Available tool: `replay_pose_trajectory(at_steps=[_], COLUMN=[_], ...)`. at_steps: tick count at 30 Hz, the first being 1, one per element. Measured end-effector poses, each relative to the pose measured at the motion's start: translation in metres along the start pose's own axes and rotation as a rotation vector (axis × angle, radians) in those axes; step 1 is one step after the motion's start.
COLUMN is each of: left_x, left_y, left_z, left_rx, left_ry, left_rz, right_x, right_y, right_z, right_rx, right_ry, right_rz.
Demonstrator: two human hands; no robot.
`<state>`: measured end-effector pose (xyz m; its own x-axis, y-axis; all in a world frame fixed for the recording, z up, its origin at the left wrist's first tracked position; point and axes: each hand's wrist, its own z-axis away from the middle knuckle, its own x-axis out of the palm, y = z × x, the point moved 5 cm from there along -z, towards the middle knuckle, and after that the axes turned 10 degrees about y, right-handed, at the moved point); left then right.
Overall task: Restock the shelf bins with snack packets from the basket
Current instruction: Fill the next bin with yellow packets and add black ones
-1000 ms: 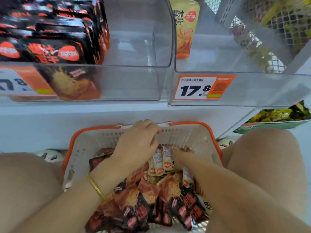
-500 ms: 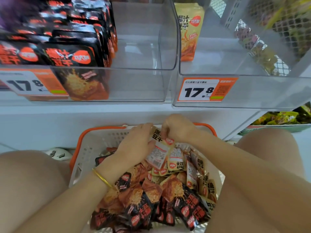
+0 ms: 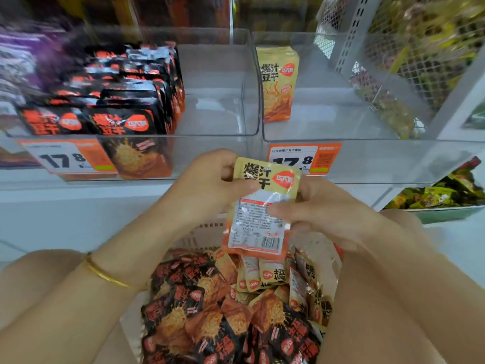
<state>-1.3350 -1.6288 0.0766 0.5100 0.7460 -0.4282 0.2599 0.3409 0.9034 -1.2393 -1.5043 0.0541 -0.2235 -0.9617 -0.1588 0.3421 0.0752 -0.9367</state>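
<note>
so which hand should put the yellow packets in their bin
Right, probably: the right hand grips the yellow packets below the right bin, where a matching packet stands. The left hand holds their top corner, under the black-packet bin.

Shop shelving in even light.
Above and right of the white shelf board (image 3: 65,203), a grey perforated upright (image 3: 353,30) stands against wire mesh (image 3: 430,61); below the board's right end sits a green tray (image 3: 441,213) of greenish packets.
</note>
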Motion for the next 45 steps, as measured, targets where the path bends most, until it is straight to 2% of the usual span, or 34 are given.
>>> replay_pose_trajectory(at_steps=[3,5,7,9,13,15,19,22,26,28,30,32,34,37,40,42,45], left_x=[-0.011,-0.023,-0.025,-0.018,0.001,0.003,0.007,0.024,0.032,0.023,0.014,0.013,0.015,0.007,0.005,0.012,0.015], left_y=[0.042,0.064,0.08,0.083,0.073,0.07,0.087,0.099,0.113,0.114,0.113,0.113,0.114,0.111,0.095,0.082,0.073], left_z=[-0.014,-0.03,-0.047,-0.064,-0.091,-0.095,-0.084,-0.09,-0.101,-0.107,-0.11,-0.109,-0.108,-0.113,-0.118,-0.119,-0.12], left_rx=[0.101,0.209,0.324,0.409,0.484,0.488,0.621,0.627,0.608,0.542,0.439,0.426,0.488,0.546,0.456,0.432,0.437], left_ry=[0.125,0.289,0.363,0.362,0.306,0.319,0.467,0.408,0.454,0.471,0.449,0.402,0.383,0.509,0.424,0.32,0.28], left_rz=[0.09,0.072,-0.107,-0.346,-0.576,-0.631,-0.862,-1.006,-0.963,-0.748,-0.475,-0.304,-0.252,-0.556,-0.755,-0.785,-0.712], right_x=[-0.03,-0.061,-0.093,-0.108,-0.1,-0.094,-0.092,-0.084,-0.077,-0.084,-0.095,-0.1,-0.1,-0.114,-0.118,-0.111,-0.109], right_y=[-0.054,-0.096,-0.127,-0.139,-0.117,-0.109,-0.111,-0.115,-0.112,-0.106,-0.1,-0.097,-0.1,-0.1,-0.089,-0.082,-0.076], right_z=[0.008,0.005,-0.012,-0.044,-0.108,-0.121,-0.117,-0.1,-0.081,-0.076,-0.075,-0.079,-0.085,-0.103,-0.132,-0.154,-0.183], right_rx=[-0.169,-0.264,-0.343,-0.333,-0.055,-0.011,-0.098,-0.232,-0.248,-0.177,-0.152,-0.209,-0.279,-0.235,-0.11,-0.075,-0.075], right_ry=[0.097,0.267,0.476,0.572,0.503,0.475,0.5,0.502,0.375,0.316,0.358,0.363,0.302,0.421,0.482,0.456,0.486], right_rz=[-0.012,-0.059,0.028,0.177,0.355,0.394,0.191,-0.001,-0.192,-0.319,-0.39,-0.338,-0.315,-0.166,0.007,0.12,0.493])
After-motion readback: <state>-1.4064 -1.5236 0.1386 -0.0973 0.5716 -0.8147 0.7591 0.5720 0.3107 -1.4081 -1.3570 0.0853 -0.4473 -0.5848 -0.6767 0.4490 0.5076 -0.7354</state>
